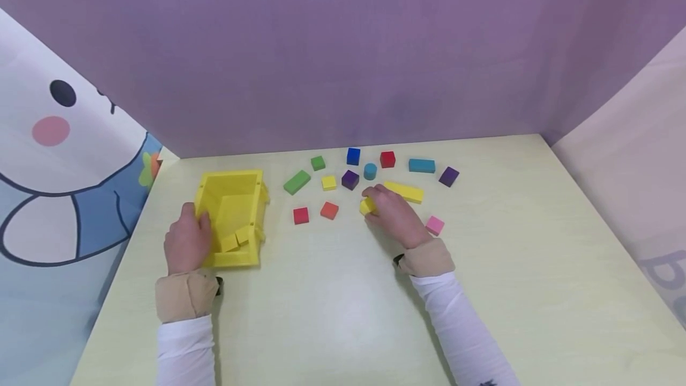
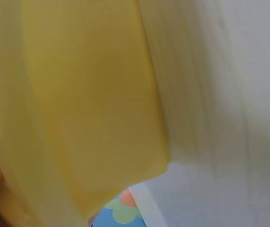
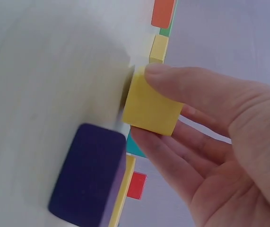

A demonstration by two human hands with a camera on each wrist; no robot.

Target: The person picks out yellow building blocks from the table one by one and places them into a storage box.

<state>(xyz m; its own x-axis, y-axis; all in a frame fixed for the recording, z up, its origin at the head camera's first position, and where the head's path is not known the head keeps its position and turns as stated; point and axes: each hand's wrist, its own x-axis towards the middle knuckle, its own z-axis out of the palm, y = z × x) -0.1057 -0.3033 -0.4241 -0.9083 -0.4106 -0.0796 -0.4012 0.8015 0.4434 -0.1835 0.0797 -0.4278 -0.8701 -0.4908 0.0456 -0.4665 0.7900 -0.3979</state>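
At the left of the head view, my left hand (image 1: 187, 242) grips the left wall of a yellow bin (image 1: 258, 207), thumb at the rim. Two small yellow blocks (image 1: 236, 239) lie in the bin's near end. The bin's side (image 2: 97, 94) fills much of the left wrist view. My right hand (image 1: 395, 214) pinches a yellow block (image 3: 151, 104) between thumb and fingers, close over the table. Beside it in the right wrist view is a dark purple block (image 3: 85, 175). A long yellow block (image 1: 404, 192) lies just beyond this hand.
Blocks lie scattered beyond and beside my right hand: red (image 1: 301, 215), orange (image 1: 329, 211), green (image 1: 297, 182), purple (image 1: 351, 180), blue (image 1: 353, 156), pink (image 1: 435, 225) and others. A purple curtain (image 1: 348, 58) hangs behind the pale table (image 1: 321, 314).
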